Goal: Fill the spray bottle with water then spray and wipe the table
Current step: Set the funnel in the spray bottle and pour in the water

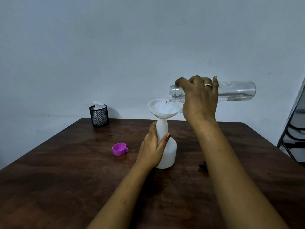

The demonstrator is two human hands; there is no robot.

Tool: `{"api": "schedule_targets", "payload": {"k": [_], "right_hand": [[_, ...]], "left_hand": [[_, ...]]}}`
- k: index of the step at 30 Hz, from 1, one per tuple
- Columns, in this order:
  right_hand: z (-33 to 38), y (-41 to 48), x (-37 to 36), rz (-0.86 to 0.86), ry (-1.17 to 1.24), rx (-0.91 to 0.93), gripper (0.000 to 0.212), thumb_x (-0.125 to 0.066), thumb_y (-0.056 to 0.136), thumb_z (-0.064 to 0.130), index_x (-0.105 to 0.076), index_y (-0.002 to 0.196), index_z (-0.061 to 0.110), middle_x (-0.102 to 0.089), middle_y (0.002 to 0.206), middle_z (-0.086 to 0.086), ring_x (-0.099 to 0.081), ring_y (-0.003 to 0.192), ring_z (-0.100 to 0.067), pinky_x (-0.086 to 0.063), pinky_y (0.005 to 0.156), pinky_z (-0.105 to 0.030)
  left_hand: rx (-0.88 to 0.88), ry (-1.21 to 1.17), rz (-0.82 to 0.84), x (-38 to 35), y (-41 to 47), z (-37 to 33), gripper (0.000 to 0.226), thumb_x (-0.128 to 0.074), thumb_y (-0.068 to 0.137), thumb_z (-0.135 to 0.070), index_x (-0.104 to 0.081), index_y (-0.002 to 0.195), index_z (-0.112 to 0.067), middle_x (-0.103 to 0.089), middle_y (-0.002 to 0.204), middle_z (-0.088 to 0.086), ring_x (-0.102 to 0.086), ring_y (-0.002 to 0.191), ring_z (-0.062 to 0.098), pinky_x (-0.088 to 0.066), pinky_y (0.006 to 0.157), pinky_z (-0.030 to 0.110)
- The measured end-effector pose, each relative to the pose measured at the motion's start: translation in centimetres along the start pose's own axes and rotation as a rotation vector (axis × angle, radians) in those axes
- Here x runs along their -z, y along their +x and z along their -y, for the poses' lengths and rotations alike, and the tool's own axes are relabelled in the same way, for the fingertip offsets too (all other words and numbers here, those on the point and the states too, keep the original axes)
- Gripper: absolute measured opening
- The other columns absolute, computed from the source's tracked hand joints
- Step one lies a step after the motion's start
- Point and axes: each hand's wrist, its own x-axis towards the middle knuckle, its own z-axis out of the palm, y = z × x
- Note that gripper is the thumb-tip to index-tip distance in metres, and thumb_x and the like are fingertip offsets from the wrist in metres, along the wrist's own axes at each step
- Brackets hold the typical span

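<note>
While the right hand [200, 98] wraps its fingers [194, 81] over the neck end of a clear water bottle [237, 90], that bottle lies nearly level, long axis running left to right, open mouth pointing left and tipped slightly down. A thin stream of water falls from the mouth into a white funnel [163, 109] seated in the top of the white spray bottle [166, 146]. The left hand [152, 149] is closed around the spray bottle's neck and shoulder, thumb across the front, and the bottle stands upright, long axis vertical, near the middle of the dark wooden table [66, 179]. A pink cap [119, 149] lies open side up just left of that hand. At the far edge sits a black mesh cup [99, 116] with something white in it; what it is cannot be made out. A small dark object beside the right forearm is mostly hidden by it. A dark rack [293, 129] is cut off at the right edge.
</note>
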Motion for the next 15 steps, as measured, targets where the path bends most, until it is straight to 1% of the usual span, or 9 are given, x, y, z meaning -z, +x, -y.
{"api": "schedule_targets", "payload": {"k": [6, 12, 15], "right_hand": [[0.06, -0.01, 0.06, -0.006, -0.003, 0.002, 0.05, -0.046, 0.085, -0.006, -0.058, 0.12, 0.028, -0.057, 0.114, -0.008, -0.045, 0.119, -0.031, -0.003, 0.12, -0.044], [0.02, 0.02, 0.21, -0.009, -0.006, 0.008, 0.05, -0.046, 0.085, -0.005, -0.058, 0.12, 0.027, -0.057, 0.115, -0.008, -0.045, 0.12, -0.031, -0.002, 0.119, -0.043], [-0.01, 0.03, 0.32, 0.0, -0.02, 0.012, 0.051, -0.045, 0.085, -0.005, -0.056, 0.121, 0.029, -0.056, 0.116, -0.006, -0.044, 0.122, -0.029, 0.0, 0.119, -0.042]], "left_hand": [[-0.004, 0.004, -0.007, 0.04, -0.1, -0.07, 0.052, -0.043, 0.095, -0.044, -0.025, 0.14, -0.025, -0.053, 0.13, 0.001, -0.051, 0.118, 0.017, -0.039, 0.094, 0.031], [-0.01, -0.001, -0.012, 0.01, -0.08, -0.2, 0.048, -0.044, 0.095, -0.042, -0.028, 0.138, -0.025, -0.054, 0.124, -0.004, -0.052, 0.115, 0.016, -0.037, 0.09, 0.028], [-0.007, 0.002, -0.008, -0.04, -0.02, -0.15, 0.05, -0.043, 0.095, -0.043, -0.027, 0.138, -0.025, -0.054, 0.128, -0.001, -0.051, 0.117, 0.016, -0.038, 0.091, 0.029]]}}
